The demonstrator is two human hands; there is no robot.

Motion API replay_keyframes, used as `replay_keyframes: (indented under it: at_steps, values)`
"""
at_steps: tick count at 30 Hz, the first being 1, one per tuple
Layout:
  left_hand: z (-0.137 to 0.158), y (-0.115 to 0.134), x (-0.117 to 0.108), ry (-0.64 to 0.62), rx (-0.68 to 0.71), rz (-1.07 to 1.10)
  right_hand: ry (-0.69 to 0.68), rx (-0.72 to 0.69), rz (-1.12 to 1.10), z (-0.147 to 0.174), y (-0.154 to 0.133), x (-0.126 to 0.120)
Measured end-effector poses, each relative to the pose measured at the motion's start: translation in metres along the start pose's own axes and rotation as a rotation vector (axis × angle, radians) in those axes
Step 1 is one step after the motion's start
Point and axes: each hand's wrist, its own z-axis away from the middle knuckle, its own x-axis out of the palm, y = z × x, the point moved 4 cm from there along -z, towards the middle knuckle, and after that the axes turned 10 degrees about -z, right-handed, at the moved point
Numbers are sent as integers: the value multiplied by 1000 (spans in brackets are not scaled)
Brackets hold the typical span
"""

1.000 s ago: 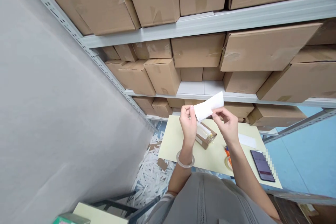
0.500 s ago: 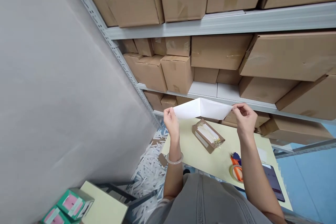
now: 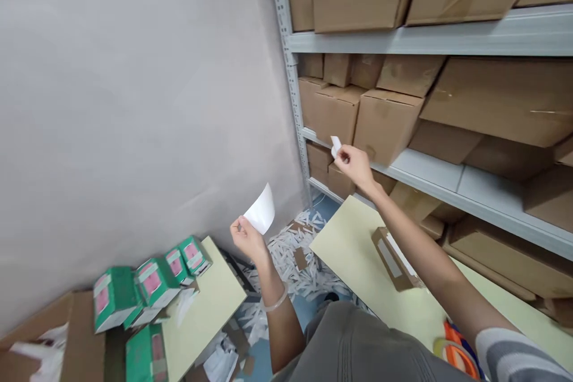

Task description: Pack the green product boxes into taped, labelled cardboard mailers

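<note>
My left hand point(image 3: 249, 237) pinches the lower left edge of a small curved white paper sheet point(image 3: 261, 210), held up in front of the wall. Higher and to the right, my right hand point(image 3: 354, 166) is closed on a narrow white paper strip point(image 3: 335, 146) that sticks up past the fingertips. The two pieces are apart. Below my right forearm, a brown cardboard box point(image 3: 394, 259) with a white label lies on the pale yellow table point(image 3: 344, 245), partly covered by the arm.
An orange tape dispenser point(image 3: 457, 346) sits near my right elbow. Green boxes point(image 3: 154, 277) with pink panels stand on a smaller table point(image 3: 215, 286) at left, beside an open carton point(image 3: 85, 340). Paper strips point(image 3: 304, 250) litter the floor. Shelves point(image 3: 430, 170) hold cardboard boxes.
The white paper stretched between both hands is now two separate pieces, one in each hand. My view has turned left, bringing the green boxes and open carton further in.
</note>
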Motion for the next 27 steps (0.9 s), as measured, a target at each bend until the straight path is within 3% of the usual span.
replay_keyframes:
  at_steps: [3,6,8,11,16,22,27]
  values:
    - [-6,-17,-25,119,-75,39,-351,68,191,-8,-10,86]
    - [-8,-25,-36,111,-79,45,-665,116,359,10,-17,150]
    - [-8,-27,-40,93,-73,48,-744,115,385,25,-20,175]
    - [-6,-26,-43,85,-68,56,-783,107,378,44,-23,187]
    - [3,-18,-28,8,-86,71,-723,85,278,47,-27,161]
    - [25,20,22,-156,-24,147,-466,-23,-19,43,-58,81]
    - [62,65,70,-320,20,242,-386,-104,-215,78,-86,19]
